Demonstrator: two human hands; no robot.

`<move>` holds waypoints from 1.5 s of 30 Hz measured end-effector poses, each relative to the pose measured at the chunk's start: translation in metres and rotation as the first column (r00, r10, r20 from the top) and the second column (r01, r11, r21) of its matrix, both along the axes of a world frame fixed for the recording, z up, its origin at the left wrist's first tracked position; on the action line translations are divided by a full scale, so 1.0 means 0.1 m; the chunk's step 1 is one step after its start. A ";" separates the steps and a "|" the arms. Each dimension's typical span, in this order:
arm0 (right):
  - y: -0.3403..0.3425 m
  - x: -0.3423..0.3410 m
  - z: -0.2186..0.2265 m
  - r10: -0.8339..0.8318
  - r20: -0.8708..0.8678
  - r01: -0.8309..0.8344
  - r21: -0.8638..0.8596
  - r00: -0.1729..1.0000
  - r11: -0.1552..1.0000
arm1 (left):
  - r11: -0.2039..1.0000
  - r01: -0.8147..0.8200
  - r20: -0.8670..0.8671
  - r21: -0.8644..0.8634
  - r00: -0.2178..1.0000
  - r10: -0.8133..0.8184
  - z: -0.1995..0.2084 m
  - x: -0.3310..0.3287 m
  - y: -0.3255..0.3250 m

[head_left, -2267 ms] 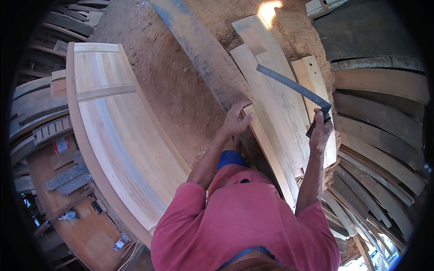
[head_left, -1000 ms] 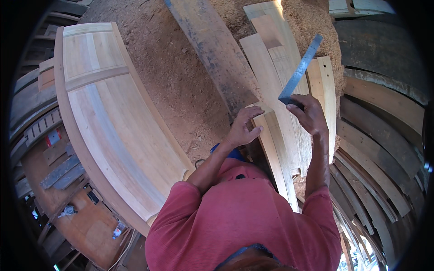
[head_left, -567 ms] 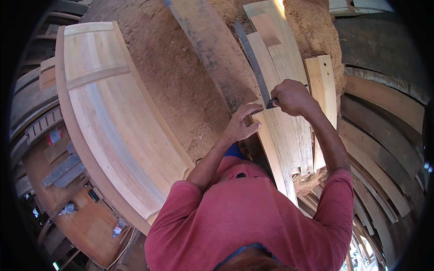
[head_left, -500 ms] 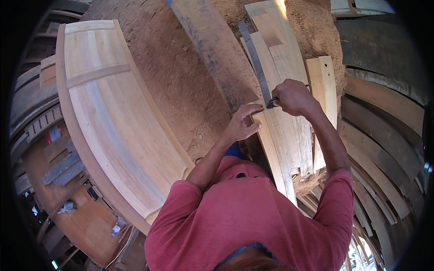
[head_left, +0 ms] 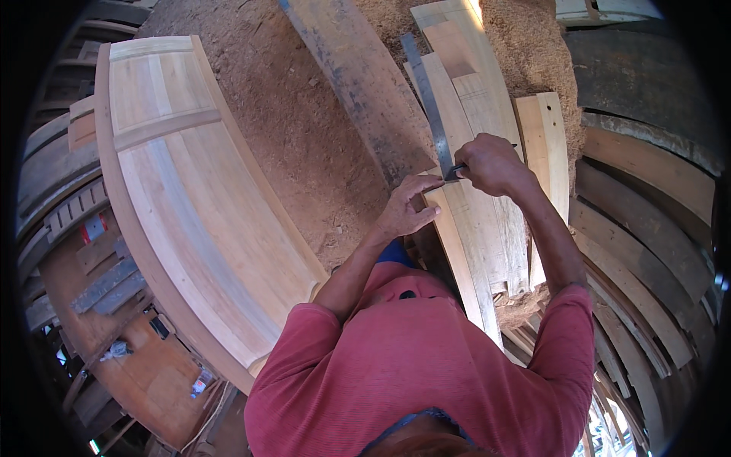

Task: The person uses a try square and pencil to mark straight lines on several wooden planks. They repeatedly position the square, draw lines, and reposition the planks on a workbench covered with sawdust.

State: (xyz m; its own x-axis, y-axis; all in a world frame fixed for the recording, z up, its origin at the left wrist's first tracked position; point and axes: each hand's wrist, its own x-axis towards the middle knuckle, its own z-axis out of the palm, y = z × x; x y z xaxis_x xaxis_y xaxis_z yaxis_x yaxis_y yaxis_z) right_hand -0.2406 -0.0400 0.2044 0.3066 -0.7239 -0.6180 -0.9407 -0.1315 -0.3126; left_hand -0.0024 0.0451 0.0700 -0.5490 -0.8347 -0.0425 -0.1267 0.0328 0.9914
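Observation:
A long, flat metal square [head_left: 428, 99] lies lengthwise over pale wooden boards [head_left: 487, 228], its near end by my hands. My left hand [head_left: 407, 206] is at the left edge of the nearest board, fingertips pressed on the square's near corner and thumb against the wood below. My right hand [head_left: 491, 164] is closed around a thin, dark pen-like tool [head_left: 455, 170]. Its tip meets the wood beside the metal, and its back end sticks out past my knuckles. What exactly the tool is remains partly hidden by my fingers.
A large pale panelled door [head_left: 198, 183] lies on the left. A weathered plank [head_left: 358, 84] slants across the sawdust-covered ground [head_left: 282, 114]. More boards [head_left: 544, 122] lie right of the work, with stacked timber [head_left: 647, 167] beyond. Several small items rest on a brown sheet [head_left: 145, 373] at lower left.
The far end of the metal square has shifted slightly, and its near end now sits closer to my left fingertips. The tool tip in my right hand has moved slightly left.

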 end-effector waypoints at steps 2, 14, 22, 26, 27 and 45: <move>0.01 -0.01 -0.01 -0.016 0.042 0.017 -0.027 0.999 0.999 | 1.000 0.003 0.005 -0.007 1.000 -0.003 0.01 0.00 0.00; 0.15 -0.11 0.06 -0.077 0.052 0.076 0.010 0.996 0.997 | 0.997 -0.054 0.005 0.063 0.999 0.054 -0.10 -0.01 0.09; 0.59 -0.20 0.26 -0.286 0.352 0.390 -0.275 0.891 0.879 | 0.979 -0.118 0.163 -0.169 0.976 0.145 0.06 -0.06 0.16; 0.92 -0.32 0.32 -0.353 0.740 0.784 -0.367 0.572 0.500 | 0.830 -0.180 0.273 -0.528 0.889 0.367 0.50 -0.15 0.38; 1.05 -0.39 0.32 -0.317 0.766 0.797 -0.391 0.559 0.461 | 0.836 -0.136 0.179 -0.531 0.947 0.268 0.62 -0.17 0.46; 1.93 -0.64 -1.04 -0.655 0.577 0.646 0.266 0.488 0.715 | 0.879 0.221 0.554 -0.422 0.831 0.056 0.77 -0.98 1.11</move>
State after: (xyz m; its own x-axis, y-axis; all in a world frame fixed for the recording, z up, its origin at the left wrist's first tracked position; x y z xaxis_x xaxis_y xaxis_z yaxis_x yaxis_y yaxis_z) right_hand -0.3049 0.1528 0.1007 0.0444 -0.8692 -0.4925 -0.3602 0.4459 -0.8194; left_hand -0.1008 0.1558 0.1466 -0.6192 -0.7850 0.0176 -0.6042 0.4906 0.6279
